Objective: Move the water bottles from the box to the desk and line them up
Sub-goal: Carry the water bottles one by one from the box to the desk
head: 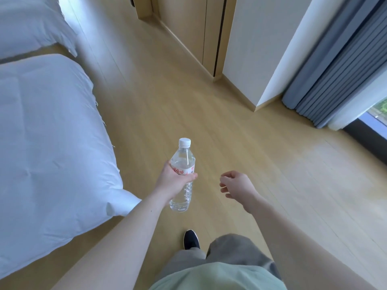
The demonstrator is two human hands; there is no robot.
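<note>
Head view: left hand [174, 181] wraps the label band of a clear water bottle [182, 174], thumb across the front, fingers curled behind. Bottle is carried in the air over the wood floor [240, 153], white cap [184, 142] pointing away from the body, tilted only slightly off upright. It looks full or nearly so. Right hand [235, 185] hangs free beside it, fingers loosely curled, holding nothing.

Step in hand, as judged: transport, one bottle under way between box and desk. One dark shoe [191, 239] is forward, consistent with walking.

Next move calls for: reaching the desk, setting the bottle down on its base, placing it in line with any bottles already there. The mid-body grip should allow a straight set-down without regrasping.

Not visible: box and desk are both out of frame, so the count of bottles moved and the state of the row cannot be told. White bedding [48, 143] fills the left; a grey curtain [335, 70] and wooden cabinet [188, 28] lie ahead. Label print is red but too small to read. Left fingertips are hidden behind the bottle.
</note>
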